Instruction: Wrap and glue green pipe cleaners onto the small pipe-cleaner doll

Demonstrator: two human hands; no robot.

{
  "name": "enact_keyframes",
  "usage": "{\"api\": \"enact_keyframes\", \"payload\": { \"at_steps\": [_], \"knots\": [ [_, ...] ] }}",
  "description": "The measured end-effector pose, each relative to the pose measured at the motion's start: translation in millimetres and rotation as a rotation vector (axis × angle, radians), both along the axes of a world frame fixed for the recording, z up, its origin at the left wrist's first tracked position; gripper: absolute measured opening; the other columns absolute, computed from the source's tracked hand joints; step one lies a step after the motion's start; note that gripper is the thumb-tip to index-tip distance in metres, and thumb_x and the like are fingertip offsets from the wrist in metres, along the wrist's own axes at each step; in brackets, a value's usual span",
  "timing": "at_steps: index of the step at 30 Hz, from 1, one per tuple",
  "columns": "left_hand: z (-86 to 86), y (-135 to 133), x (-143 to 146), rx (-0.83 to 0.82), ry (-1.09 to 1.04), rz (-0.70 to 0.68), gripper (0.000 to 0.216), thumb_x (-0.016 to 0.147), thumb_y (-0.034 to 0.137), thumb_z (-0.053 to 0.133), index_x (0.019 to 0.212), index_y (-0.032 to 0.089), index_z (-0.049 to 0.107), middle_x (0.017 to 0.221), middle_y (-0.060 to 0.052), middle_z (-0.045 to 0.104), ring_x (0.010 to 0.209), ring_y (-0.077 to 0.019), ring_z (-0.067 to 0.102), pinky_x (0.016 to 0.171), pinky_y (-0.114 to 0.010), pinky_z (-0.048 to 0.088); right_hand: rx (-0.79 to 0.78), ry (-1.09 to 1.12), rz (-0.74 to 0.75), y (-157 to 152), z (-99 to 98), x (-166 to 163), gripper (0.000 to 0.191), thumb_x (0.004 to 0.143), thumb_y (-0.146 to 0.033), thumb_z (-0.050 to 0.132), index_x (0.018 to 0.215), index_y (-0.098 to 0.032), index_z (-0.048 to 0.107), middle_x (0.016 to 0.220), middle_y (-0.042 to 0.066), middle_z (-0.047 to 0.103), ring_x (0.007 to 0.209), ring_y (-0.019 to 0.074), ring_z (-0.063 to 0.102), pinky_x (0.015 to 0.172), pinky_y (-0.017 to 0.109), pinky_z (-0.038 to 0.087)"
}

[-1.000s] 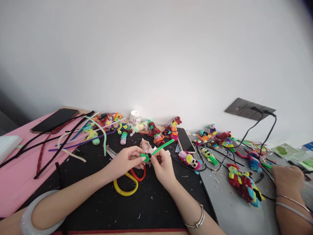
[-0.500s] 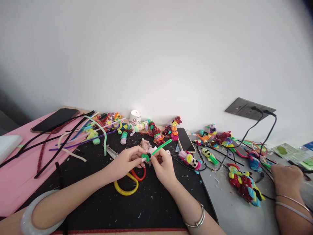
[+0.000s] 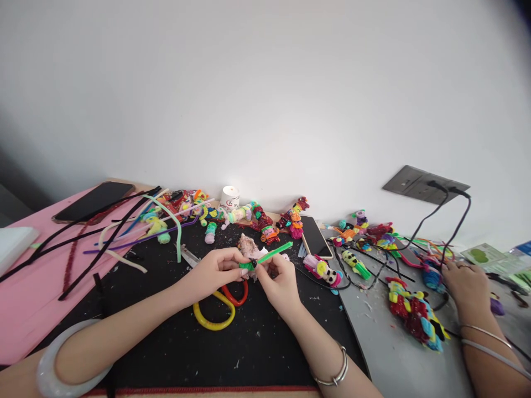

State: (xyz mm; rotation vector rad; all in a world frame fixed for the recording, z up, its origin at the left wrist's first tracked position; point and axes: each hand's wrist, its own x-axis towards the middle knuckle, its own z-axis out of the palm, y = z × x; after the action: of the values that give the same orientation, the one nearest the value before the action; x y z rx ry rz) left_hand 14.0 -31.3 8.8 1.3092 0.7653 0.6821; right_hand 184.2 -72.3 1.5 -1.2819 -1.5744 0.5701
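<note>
Over the black mat (image 3: 182, 348) my two hands meet at the middle. My left hand (image 3: 219, 271) pinches a small wound green pipe-cleaner piece (image 3: 246, 266) with a dark bit at its right end. At that same end the fingers of my right hand (image 3: 280, 279) are closed, and a straight green pipe cleaner (image 3: 275, 252) sticks out up and to the right from there. Fingertips hide how the two parts join. Just below my hands lie scissors with yellow and red handles (image 3: 215, 320), their blades partly under my left hand.
Finished pipe-cleaner figures (image 3: 265, 224) line the wall side. Loose pipe cleaners (image 3: 120, 232) and a phone (image 3: 95, 202) lie on the pink sheet at left. Another phone (image 3: 316, 237) and a paper cup (image 3: 229, 198) stand behind. At right are black cables (image 3: 423, 221) and a co-worker's hand (image 3: 467, 284).
The green pipe cleaner's free end has tilted slightly lower and to the right. My hands stay nearly in place. The co-worker's hand has moved left, uncovering a small purple thing.
</note>
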Motion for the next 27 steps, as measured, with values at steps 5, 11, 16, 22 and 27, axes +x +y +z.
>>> {"api": "enact_keyframes", "payload": {
  "at_steps": [5,11,16,22,27],
  "knots": [
    [3.4,-0.1,-0.1,0.013,-0.033,0.031,0.018,0.069,0.024,0.073,0.083,0.016,0.064,0.088,-0.005,0.073,0.091,-0.0222,0.067,0.088,-0.037,0.050,0.028,0.005,0.025,-2.0,7.2,-1.1,0.014,0.077,-0.017,0.054,0.063,-0.019,0.053,0.057,-0.003,0.053,0.048,0.0097,0.045,0.046,0.022,0.036],
    [6.3,1.9,-1.3,0.045,-0.035,0.132,0.018,0.069,0.028,0.073,0.079,0.017,0.064,0.081,-0.003,0.071,0.083,-0.0213,0.067,0.080,-0.036,0.054,0.041,0.060,0.075,-3.3,3.7,-1.3,0.006,0.074,-0.015,0.056,0.072,-0.020,0.056,0.068,0.001,0.063,0.056,0.0121,0.055,0.052,0.024,0.045],
    [3.3,3.2,-2.2,0.116,-0.034,0.211,0.025,0.070,0.027,0.071,0.090,0.018,0.059,0.089,-0.004,0.070,0.088,-0.0212,0.067,0.081,-0.035,0.054,0.081,0.021,0.059,-4.3,2.0,-2.6,0.009,0.072,-0.012,0.055,0.076,-0.020,0.057,0.075,0.003,0.067,0.060,0.0134,0.059,0.052,0.024,0.046],
    [1.0,4.6,-2.4,0.094,-0.035,0.271,0.026,0.068,0.029,0.073,0.088,0.016,0.062,0.089,-0.006,0.072,0.090,-0.0220,0.066,0.086,-0.036,0.051,0.175,-0.077,0.037,-6.0,5.7,-4.0,0.010,0.074,-0.013,0.055,0.076,-0.022,0.060,0.073,0.002,0.069,0.051,0.0116,0.053,0.048,0.025,0.044],
    [3.4,2.5,-1.5,-0.008,-0.094,0.271,0.026,0.069,0.030,0.073,0.089,0.016,0.062,0.089,-0.004,0.070,0.091,-0.0213,0.065,0.086,-0.037,0.051,0.196,-0.096,0.070,-5.7,4.6,-3.9,0.013,0.076,-0.014,0.054,0.081,-0.022,0.062,0.084,0.004,0.071,0.048,0.0106,0.052,0.046,0.025,0.044]
  ]
}}
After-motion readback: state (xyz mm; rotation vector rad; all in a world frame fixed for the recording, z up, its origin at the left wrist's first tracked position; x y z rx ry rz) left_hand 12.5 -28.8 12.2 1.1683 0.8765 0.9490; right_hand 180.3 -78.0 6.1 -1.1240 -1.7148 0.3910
